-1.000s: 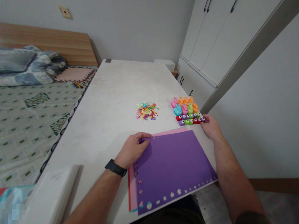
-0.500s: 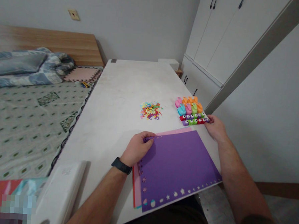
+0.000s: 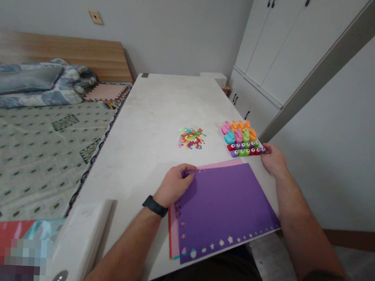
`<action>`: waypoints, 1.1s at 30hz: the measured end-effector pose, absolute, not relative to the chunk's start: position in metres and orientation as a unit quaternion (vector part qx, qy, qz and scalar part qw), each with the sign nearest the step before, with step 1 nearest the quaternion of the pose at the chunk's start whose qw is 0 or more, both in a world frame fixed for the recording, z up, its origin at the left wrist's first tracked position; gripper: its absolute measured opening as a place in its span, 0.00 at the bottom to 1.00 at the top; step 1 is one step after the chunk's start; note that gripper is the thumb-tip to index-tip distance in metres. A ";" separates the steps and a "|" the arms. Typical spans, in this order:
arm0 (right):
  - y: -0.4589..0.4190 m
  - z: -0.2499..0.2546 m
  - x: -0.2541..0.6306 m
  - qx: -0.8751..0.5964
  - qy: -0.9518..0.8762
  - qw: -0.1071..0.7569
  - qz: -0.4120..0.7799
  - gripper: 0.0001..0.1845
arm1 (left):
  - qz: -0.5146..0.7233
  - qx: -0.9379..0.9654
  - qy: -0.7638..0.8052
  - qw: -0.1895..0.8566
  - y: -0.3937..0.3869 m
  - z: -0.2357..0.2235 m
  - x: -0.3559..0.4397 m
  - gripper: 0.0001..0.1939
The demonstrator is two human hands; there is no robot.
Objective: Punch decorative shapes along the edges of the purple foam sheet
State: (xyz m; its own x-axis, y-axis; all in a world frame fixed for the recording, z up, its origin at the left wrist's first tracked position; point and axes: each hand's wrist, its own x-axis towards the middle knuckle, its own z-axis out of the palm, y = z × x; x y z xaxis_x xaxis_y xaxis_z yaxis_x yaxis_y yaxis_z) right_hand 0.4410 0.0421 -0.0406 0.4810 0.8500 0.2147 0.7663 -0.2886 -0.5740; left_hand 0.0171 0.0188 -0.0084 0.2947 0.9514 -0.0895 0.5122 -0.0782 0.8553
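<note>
A purple sheet [image 3: 224,205] with shapes punched along two edges lies on top of pink and red sheets at the near edge of the white table [image 3: 157,113]. My left hand [image 3: 175,185] pinches the purple sheet's far left corner, fingers curled closed. My right hand [image 3: 273,159] rests at the right end of a row of small coloured punches [image 3: 246,151], fingertips touching the last one. Behind that row stand several larger punches [image 3: 239,132] in pink, orange, blue and green. A small heap of coloured paper cut-outs [image 3: 190,138] lies mid-table.
A white box-like object [image 3: 81,240] sits at the near left corner of the table. A bed with a patterned cover [image 3: 33,136] runs along the left. White cupboards [image 3: 267,56] stand at the back right, close to the table's right edge.
The view has shifted a little, so everything sits slightly further right. Both hands keep the same hold and place relative to the sheet and the punches.
</note>
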 end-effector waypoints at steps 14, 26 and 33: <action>0.048 -0.054 0.454 -0.802 -0.489 0.341 0.051 0.37 | 0.262 0.680 0.536 0.427 0.018 -0.006 0.018 0.17; 0.048 -0.054 0.454 -0.803 -0.467 0.371 0.009 0.37 | 0.256 0.677 0.537 0.433 0.017 -0.005 0.018 0.17; 0.053 -0.062 0.463 -0.790 -0.466 0.399 0.005 0.39 | 0.256 0.689 0.537 0.414 0.015 -0.005 0.019 0.16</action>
